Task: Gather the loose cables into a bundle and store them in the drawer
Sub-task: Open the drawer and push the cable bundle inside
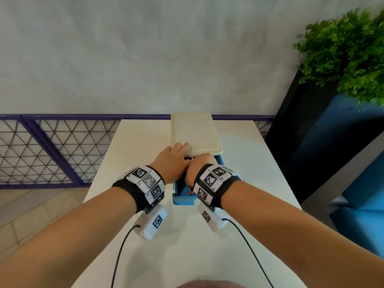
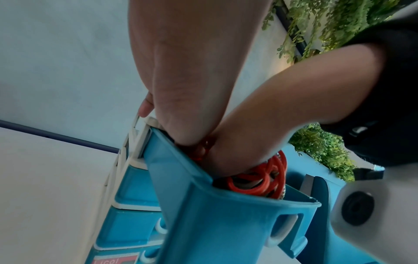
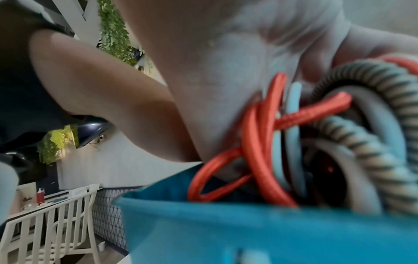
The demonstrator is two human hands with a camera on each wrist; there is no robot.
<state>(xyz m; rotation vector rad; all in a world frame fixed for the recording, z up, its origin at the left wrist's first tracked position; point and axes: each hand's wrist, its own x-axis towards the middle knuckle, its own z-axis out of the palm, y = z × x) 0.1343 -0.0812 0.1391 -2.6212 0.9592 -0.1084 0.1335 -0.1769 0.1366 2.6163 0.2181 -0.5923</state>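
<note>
A small drawer unit with a cream top (image 1: pixel 195 132) stands on the white table (image 1: pixel 249 163). Its top blue drawer (image 1: pixel 182 201) is pulled out toward me. My left hand (image 1: pixel 176 152) lies with straight fingers on the front left corner of the cream top. My right hand (image 1: pixel 200 163) reaches down into the drawer and grips the cable bundle (image 3: pixel 260 142), a coil of orange, pale blue and braided grey cables. The orange loops (image 2: pixel 260 180) sit inside the drawer wall (image 2: pixel 203 214), under the right hand (image 2: pixel 282 110). In the head view only a bit of orange cable (image 1: pixel 190 191) shows.
Closed blue drawers (image 2: pixel 135 187) sit below the pulled-out one. A green plant (image 1: pixel 349 48) in a dark planter and blue seating (image 1: pixel 363 204) stand to the right of the table. A purple mesh railing (image 1: pixel 52 146) runs behind. A white chair (image 3: pixel 56 223) stands off to the left.
</note>
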